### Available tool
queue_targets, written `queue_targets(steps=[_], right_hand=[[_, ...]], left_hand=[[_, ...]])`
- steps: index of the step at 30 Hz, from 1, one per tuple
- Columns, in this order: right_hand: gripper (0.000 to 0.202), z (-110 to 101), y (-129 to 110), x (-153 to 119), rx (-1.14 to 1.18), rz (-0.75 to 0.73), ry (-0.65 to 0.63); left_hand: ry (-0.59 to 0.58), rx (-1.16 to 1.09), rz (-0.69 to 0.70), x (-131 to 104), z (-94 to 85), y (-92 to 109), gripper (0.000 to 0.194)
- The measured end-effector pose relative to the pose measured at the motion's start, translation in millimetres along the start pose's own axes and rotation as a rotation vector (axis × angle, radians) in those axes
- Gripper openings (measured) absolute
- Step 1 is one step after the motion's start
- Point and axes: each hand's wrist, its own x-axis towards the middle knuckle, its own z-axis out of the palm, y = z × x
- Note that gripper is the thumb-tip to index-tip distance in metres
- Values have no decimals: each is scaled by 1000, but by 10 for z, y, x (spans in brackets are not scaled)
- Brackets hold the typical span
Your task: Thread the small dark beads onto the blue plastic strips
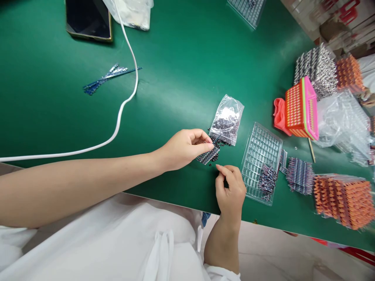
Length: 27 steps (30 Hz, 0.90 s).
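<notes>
My left hand (187, 151) reaches in from the left, its thumb and index finger pinched over a small pile of black beads (215, 156). A thin bluish sliver shows at its fingertips, too small to name. Under these fingers is a small striped grey piece (206, 156); whether they hold it I cannot tell. My right hand (232, 187) is just below and to the right, thumb and index finger closed together; anything between them is too small to see. Behind the beads lies a clear plastic bag (228, 119) with dark beads inside.
Right of my right hand is a clear compartment tray (258, 148) with thin dark pieces (267, 179). Beyond are striped bundles (300, 175), orange stacks (345, 199) and a red-and-pink basket (297, 109). A white cable (120, 113), blue strips (102, 80) and a phone (88, 17) lie left.
</notes>
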Motion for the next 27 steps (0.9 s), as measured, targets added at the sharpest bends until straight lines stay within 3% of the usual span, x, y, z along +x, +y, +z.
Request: queue_targets(steps=[7,20,27], right_hand=[[36,3,2,-3,-52,-77,-100],[23,-41,-47,164,-170,-186,-217],[18,73,-59,252,-277,-203,-224]], left_hand=[[-7,-26,6,10,1,-3,14],[-5,-31,-24,-6,14,53,12],[-58,-27,3,-7,3,8,14]])
